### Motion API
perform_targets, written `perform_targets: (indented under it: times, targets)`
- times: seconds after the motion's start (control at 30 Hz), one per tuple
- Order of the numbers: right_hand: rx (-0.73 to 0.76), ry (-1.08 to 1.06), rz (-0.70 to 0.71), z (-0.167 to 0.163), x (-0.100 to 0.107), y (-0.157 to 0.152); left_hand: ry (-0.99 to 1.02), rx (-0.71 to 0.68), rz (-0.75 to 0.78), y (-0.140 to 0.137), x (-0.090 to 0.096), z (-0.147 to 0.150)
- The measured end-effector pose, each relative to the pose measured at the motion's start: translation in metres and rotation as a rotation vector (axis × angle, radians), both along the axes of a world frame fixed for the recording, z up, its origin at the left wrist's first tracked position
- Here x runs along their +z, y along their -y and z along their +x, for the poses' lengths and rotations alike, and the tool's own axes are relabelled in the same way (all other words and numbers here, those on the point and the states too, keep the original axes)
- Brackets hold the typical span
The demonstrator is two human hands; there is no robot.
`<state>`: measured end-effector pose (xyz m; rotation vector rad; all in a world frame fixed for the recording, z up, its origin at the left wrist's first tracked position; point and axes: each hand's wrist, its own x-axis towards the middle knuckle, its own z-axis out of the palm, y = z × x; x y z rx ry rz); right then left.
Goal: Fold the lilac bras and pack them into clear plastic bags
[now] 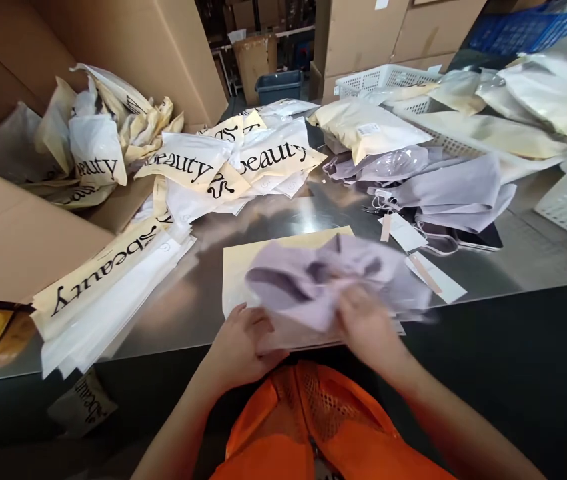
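Observation:
A pale lavender garment (308,300), blurred by motion, lies bunched over a cream-and-white packet (238,260) at the table's front edge. My right hand (366,320) is closed on the garment's near right side, its fingertips partly smeared. At the lower left corner, my left hand (243,340) has its fingers curled over the garment's edge with the thumb below. Flat white layers show under the cloth. To the right lie white cards (436,277), perhaps tags. Beyond them sits a pile of similar lavender garments (453,190) with a dark phone (481,237) partly beneath.
A stack of "beauty" packets (113,287) lies on the left, with more packets (273,157) farther back. An open cardboard box (23,233) full of packets stands far left. White perforated baskets (378,80) and plump packages (368,127) are at the back right.

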<state>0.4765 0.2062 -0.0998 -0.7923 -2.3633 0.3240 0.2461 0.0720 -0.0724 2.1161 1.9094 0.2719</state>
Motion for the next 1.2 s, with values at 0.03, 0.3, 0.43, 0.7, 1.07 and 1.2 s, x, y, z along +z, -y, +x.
perform_targets:
  times: [0.03, 0.3, 0.43, 0.7, 1.07, 1.2]
  targets:
    - [0.082, 0.078, 0.022, -0.010, -0.007, 0.007, -0.005, 0.057, 0.084, 0.004, 0.003, -0.001]
    - [0.022, 0.184, 0.023, -0.011, -0.012, 0.021, -0.127, 0.227, 0.586, -0.014, 0.006, 0.012]
    - [-0.098, 0.234, 0.074, -0.002, -0.008, 0.011, -0.179, 0.165, 0.277, -0.031, -0.007, 0.018]
    - [-0.099, 0.023, 0.141, 0.006, -0.006, -0.004, -0.195, -0.032, 0.275, -0.029, -0.012, 0.024]
    - [-0.267, -0.953, -0.781, 0.034, -0.016, -0.012, 0.536, 0.377, 0.414, -0.012, -0.003, -0.006]
    - [-0.473, -1.445, -1.044, 0.038, -0.014, -0.028, 0.996, 0.810, 0.851, 0.005, 0.008, -0.044]
